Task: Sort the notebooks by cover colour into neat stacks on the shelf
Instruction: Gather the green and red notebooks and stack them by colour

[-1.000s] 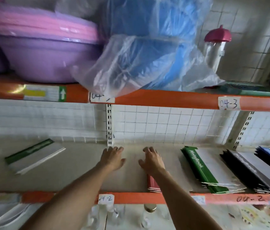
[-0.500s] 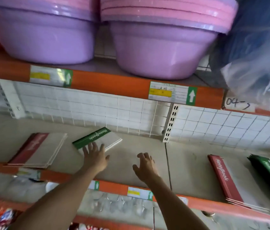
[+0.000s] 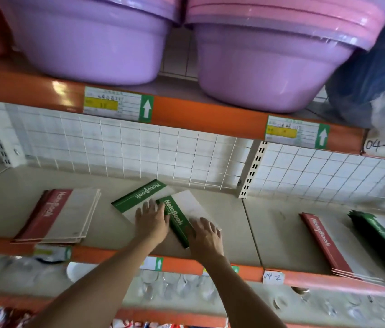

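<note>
Hands both flat on the green-spined notebooks mid-shelf; left hand (image 3: 151,221) pressing down with fingers spread and straight, mostly on the pale cover of the far green notebook (image 3: 139,196), fingertips reaching the spine of the near one; right hand (image 3: 204,235) laid on the near green notebook (image 3: 175,218), fingers straight and slightly apart, nothing pinched or gripped; near notebook lying across the far one at an angle, so the two overlap, not squared up. Red-spined stack (image 3: 54,216) well off to the left on the same shelf (image 3: 253,228); another red stack (image 3: 324,242) and a green stack (image 3: 380,235) off to the right, just beside each other. Purple basins (image 3: 96,41) on the level above; price labels (image 3: 118,106) on the orange rail.
</note>
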Motion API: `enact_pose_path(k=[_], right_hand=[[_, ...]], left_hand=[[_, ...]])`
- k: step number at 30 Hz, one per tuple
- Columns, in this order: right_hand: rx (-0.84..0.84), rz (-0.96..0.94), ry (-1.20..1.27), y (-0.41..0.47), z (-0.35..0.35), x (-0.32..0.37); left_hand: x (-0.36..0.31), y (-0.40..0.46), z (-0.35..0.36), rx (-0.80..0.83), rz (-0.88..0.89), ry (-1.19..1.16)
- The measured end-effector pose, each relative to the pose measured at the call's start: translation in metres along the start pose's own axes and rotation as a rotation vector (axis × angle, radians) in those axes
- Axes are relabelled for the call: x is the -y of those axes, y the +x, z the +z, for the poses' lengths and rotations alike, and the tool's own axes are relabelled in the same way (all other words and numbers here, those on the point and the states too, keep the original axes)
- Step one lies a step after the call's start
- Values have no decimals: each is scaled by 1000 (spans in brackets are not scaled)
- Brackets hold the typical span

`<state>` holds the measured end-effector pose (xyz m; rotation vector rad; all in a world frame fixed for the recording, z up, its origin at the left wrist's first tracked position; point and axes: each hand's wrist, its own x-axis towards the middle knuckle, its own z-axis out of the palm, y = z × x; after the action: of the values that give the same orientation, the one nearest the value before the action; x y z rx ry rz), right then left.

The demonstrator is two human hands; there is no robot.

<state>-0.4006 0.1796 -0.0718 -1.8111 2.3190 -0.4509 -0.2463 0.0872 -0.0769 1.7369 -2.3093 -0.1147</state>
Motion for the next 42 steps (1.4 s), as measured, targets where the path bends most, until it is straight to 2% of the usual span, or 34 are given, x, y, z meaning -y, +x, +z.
enact_pose_path(k=[2, 3, 7, 9, 11, 15, 17, 20, 24, 27, 31, 37, 42], right_hand=[[-7, 10, -70, -4, 3, -1], [-29, 42, -89, -6, 3, -2], [-120, 235, -126, -11, 1, -1], [-127, 297, -142, -11, 2, -1], [-143, 358, -138, -10, 5, -2], [-135, 435, -107, -7, 8, -5], [-137, 430, -119, -7, 7, -5], [-146, 424, -134, -7, 4, -4], [-99, 472, -120, -5, -3, -2], [-22, 606, -38, 5, -13, 0], [85, 709, 77, 15, -24, -10], [61, 669, 385, 17, -18, -48], [-3, 608, 611, 12, -21, -57]], left_hand=[[14, -2, 6, 29, -91, 25], [17, -3, 9, -10, -73, 8], [18, -13, 18, -272, 114, -25], [15, -17, 14, -314, 196, -18], [17, -18, 14, -290, 143, -5], [19, -16, 16, -164, -159, 1], [18, -15, 16, -102, -250, 59], [18, -16, 13, -136, -205, 133], [18, -20, 11, -194, -165, 62], [17, -20, 10, -268, -153, 16], [14, -22, 4, -251, -146, -54], [15, -28, 3, -229, -48, -179], [18, -31, 1, -258, 42, -105]])
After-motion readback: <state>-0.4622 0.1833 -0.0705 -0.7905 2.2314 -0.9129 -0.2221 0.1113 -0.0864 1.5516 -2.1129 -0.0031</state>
